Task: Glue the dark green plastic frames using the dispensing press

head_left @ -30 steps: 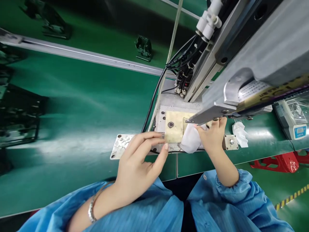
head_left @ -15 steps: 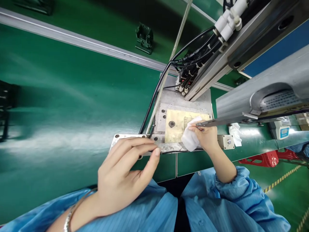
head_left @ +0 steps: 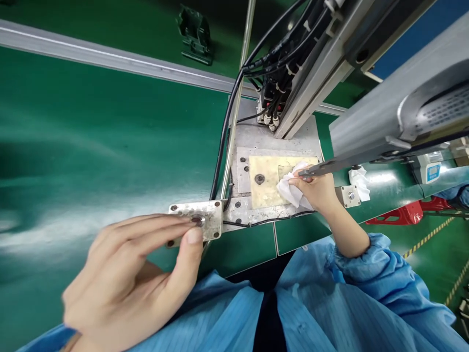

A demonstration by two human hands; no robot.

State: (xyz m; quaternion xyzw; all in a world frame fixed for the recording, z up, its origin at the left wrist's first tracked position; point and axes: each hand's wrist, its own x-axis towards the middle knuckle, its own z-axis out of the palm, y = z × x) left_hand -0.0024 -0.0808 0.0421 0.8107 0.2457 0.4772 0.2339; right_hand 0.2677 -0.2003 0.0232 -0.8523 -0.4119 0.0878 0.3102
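Left hand stretched forward, fingers extended together, right hand curled closed, forearm bare

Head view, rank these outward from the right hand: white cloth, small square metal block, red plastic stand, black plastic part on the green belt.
1. White cloth: held in the right hand.
2. Small square metal block: just right of it.
3. Red plastic stand: lower right, beyond the bench.
4. Black plastic part: far upper left.

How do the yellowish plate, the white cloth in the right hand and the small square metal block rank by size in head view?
1. yellowish plate
2. white cloth, partly hidden by the right hand
3. small square metal block
Distances look alike.
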